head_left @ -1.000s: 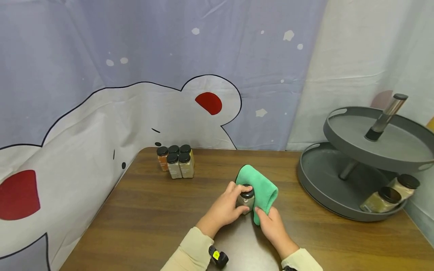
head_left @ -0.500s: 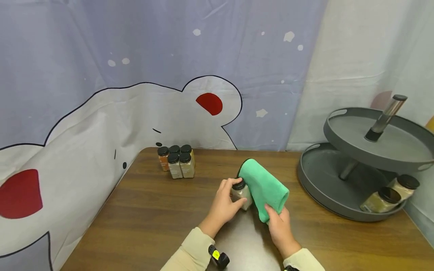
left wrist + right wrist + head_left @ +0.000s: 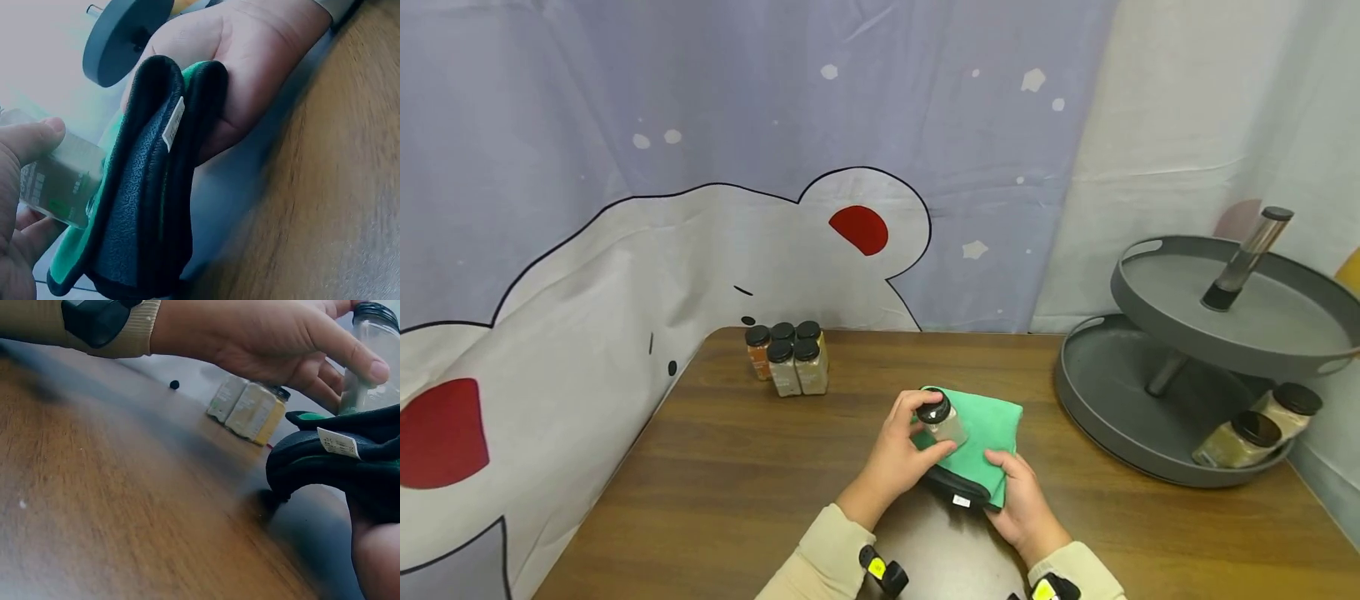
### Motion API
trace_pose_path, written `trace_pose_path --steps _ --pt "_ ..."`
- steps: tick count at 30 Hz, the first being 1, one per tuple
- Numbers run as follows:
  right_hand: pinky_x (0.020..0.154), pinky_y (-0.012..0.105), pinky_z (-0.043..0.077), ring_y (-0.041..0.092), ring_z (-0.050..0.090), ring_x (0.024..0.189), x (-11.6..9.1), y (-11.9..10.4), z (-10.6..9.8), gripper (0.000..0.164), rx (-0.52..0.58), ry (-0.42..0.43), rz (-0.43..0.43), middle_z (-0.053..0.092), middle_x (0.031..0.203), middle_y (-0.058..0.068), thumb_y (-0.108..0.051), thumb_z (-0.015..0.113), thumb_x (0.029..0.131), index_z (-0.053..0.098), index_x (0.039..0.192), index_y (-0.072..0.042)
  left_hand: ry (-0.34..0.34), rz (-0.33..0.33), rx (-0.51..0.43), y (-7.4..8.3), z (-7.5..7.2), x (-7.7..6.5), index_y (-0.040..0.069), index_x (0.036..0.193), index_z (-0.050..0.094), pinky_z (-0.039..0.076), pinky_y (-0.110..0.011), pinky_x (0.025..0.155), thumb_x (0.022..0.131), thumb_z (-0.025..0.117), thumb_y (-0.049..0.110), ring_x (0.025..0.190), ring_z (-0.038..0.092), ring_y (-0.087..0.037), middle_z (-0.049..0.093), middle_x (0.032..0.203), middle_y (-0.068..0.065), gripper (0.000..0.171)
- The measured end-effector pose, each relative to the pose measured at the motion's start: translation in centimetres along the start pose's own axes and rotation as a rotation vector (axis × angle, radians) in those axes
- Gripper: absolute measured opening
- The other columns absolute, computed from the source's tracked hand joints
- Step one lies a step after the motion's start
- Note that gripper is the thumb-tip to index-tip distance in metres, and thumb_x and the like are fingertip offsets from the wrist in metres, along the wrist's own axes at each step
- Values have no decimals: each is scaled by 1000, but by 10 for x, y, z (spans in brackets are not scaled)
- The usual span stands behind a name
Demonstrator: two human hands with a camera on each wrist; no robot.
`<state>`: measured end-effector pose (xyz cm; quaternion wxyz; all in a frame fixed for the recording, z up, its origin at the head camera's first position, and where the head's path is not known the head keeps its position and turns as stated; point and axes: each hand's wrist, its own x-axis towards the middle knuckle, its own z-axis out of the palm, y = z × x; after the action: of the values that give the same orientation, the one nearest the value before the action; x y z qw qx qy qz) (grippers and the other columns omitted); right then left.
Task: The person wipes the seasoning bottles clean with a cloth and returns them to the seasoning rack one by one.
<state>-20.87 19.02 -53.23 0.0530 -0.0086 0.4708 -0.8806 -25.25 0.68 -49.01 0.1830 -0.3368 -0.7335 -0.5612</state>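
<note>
My left hand grips a clear spice jar with a black lid, thumb and fingers on either side of it. The jar leans, its base against a folded green cloth with a dark edge and a white tag. My right hand holds this cloth from the right, thumb on top and the other fingers beneath. In the left wrist view the jar presses against the cloth's green face. Both jar and cloth are raised off the table in the right wrist view, where the cloth hides most of the right hand.
Several black-lidded spice jars stand grouped at the table's back left. On the right is a grey two-tier round tray, with two jars lying tilted on its lower tier. A patterned curtain hangs behind the wooden table.
The cloth has turned so its folded dark edge and tag face me, and it now lies under the jar. The jar has tipped and been lifted. The hands stay nearly in place.
</note>
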Motion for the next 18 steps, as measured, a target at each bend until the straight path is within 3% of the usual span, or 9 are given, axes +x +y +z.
trace_pose_path --steps 4,10,14,18 --pt "100 34 51 14 63 115 1 -2 0 36 25 -28 72 63 122 -1 -10 27 106 25 140 0 -48 19 -23 0 -1 -1 14 130 47 58 -43 87 78 84 -5 115 59 -30 53 126 -12 66" --pt "100 34 50 14 64 115 2 -5 -4 31 12 -158 167 64 122 -1 -12 27 105 34 134 -4 -124 148 -77 -1 0 -1 11 130 48 58 -37 87 79 79 -12 107 59 -28 51 117 -13 64" --pt "96 32 53 14 66 108 1 -4 -2 30 -16 -74 162 66 116 -1 -12 27 103 36 130 -4 -107 185 -52 -1 -3 0 11 130 46 59 -35 83 80 80 -9 103 61 -29 51 115 -14 64" --pt "94 32 53 14 65 105 1 -5 1 35 -9 29 152 62 114 0 -11 28 101 30 135 -2 -46 111 -29 0 -11 3 13 129 46 59 -40 80 76 83 -10 104 62 -30 54 116 -14 69"
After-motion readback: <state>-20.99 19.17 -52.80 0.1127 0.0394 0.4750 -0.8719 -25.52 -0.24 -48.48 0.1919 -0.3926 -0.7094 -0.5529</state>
